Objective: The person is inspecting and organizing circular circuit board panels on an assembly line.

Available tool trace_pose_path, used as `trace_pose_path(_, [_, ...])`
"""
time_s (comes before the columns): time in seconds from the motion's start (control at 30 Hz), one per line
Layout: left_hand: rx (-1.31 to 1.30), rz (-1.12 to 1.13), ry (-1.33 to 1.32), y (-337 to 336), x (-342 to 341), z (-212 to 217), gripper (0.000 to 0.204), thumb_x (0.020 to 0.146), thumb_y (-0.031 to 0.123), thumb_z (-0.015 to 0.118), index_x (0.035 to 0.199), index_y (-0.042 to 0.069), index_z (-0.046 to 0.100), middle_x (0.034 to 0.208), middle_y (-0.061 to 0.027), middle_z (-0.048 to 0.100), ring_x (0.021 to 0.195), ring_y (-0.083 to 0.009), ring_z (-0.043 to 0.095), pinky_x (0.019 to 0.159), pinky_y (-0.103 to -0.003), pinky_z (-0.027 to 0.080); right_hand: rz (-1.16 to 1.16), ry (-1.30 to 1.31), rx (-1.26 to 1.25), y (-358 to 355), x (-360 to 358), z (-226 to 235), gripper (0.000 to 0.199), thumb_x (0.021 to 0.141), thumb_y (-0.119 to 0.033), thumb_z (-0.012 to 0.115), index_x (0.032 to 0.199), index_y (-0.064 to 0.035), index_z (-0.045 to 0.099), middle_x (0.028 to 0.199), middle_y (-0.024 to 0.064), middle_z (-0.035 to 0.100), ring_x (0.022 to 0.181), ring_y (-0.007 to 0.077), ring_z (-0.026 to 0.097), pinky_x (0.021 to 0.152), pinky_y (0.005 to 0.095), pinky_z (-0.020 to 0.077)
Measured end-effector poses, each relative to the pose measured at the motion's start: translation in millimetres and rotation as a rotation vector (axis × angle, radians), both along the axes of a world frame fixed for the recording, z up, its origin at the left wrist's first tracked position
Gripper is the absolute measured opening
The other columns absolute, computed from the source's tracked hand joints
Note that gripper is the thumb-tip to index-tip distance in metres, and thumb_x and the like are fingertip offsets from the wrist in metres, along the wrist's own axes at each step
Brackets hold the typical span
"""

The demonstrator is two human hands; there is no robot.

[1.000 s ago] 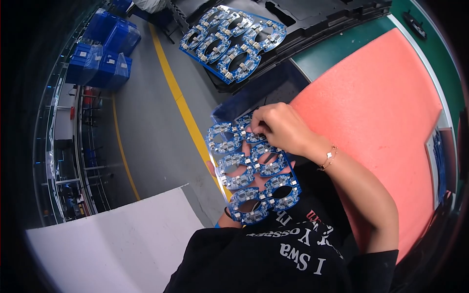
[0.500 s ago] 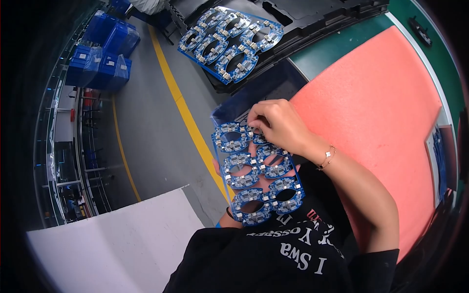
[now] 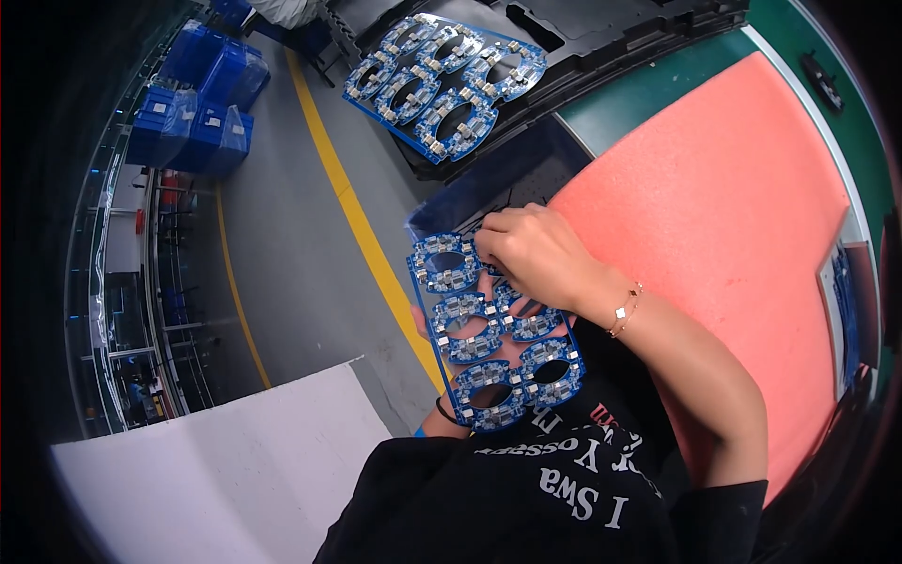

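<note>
A blue circuit board panel (image 3: 463,354) with several ring-shaped boards, covered with small white and silver parts, is held up in front of my black shirt. My left hand (image 3: 510,351) supports it from below. Parts of its palm and fingers show through the ring openings and past the left edge. Over the panel's far right corner, my right hand (image 3: 536,249) is closed in a pinch. It covers the ring there, and its fingertips are partly hidden. A similar circuit board panel (image 3: 411,97) lies on a black tray (image 3: 601,66) at the far side.
Just beyond my hands stands a dark blue bin (image 3: 503,183). A pink foam sheet (image 3: 705,197) covers the green bench (image 3: 625,94) on the right. A white board (image 3: 225,461) is at the near left. Blue crates (image 3: 202,122) stand on the floor, far left.
My right hand has turned and dropped slightly toward me at the panel's far right corner, its fingers drawn closer together. The panel and my left hand stay almost still.
</note>
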State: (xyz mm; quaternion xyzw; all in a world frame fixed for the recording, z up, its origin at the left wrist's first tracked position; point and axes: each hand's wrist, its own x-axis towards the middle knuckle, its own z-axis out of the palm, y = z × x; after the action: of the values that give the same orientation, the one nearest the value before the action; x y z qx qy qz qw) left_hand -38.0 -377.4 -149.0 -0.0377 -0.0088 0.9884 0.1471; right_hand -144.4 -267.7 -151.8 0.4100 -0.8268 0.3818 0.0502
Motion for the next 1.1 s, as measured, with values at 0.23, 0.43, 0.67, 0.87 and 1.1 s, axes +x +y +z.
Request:
trace_pose_path(0.23, [-0.305,0.03,-0.178,4.3,-2.4,14.3,0.085,0.073,0.076,0.029,0.133,0.017,0.026,0.128,-0.0129,0.036,0.118,-0.0417,0.037,0.086,-0.07,0.031,-0.045,-0.288,-0.179,-1.3,-1.1,1.4,0.009,0.067,0.002,0.059,0.07,-0.0038,0.053,0.069,0.009,0.055,0.069,0.0302,0.056,0.058,0.038,0.0437])
trace_pose_path(0.43, [-0.327,0.038,-0.151,-1.1,0.1,10.7,0.091,0.071,0.079,0.025,0.136,0.016,0.023,0.132,-0.0138,0.027,0.122,-0.0385,0.028,0.092,-0.068,0.023,-0.069,-0.129,-0.19,-4.6,2.7,3.6,0.009,0.065,0.003,0.06,0.067,-0.0015,0.052,0.07,0.0097,0.057,0.068,0.0298,0.057,0.057,0.0365,0.0446])
trace_pose_path(0.67, [-0.335,0.053,-0.155,-9.5,7.5,-7.0,0.092,0.072,0.079,0.027,0.134,0.011,0.031,0.136,-0.0217,0.03,0.125,-0.0435,0.027,0.095,-0.068,0.018,-0.073,-0.272,-0.269,0.0,-4.6,2.6,0.01,0.068,0.0,0.061,0.075,-0.0029,0.055,0.073,0.0093,0.058,0.071,0.0286,0.057,0.06,0.0357,0.0448])
trace_pose_path(0.87, [-0.259,0.044,-0.085,0.6,2.8,10.7,0.092,0.073,0.078,0.026,0.139,0.016,0.018,0.141,-0.0163,0.022,0.127,-0.0412,0.024,0.098,-0.067,0.018,0.03,-0.092,-0.097,-0.3,-0.3,2.7,0.009,0.07,-0.003,0.062,0.076,-0.0046,0.056,0.072,0.0085,0.057,0.072,0.0287,0.057,0.064,0.0369,0.0451])
trace_pose_path(1.1, [-0.412,0.019,-0.105,-4.1,5.6,2.1,0.089,0.073,0.077,0.028,0.137,0.016,0.023,0.136,-0.0151,0.03,0.124,-0.0373,0.03,0.098,-0.068,0.017,-0.015,-0.186,-0.121,0.3,0.1,1.0,0.01,0.069,-0.003,0.063,0.076,-0.004,0.056,0.074,0.0094,0.057,0.072,0.0297,0.057,0.061,0.0375,0.0456])
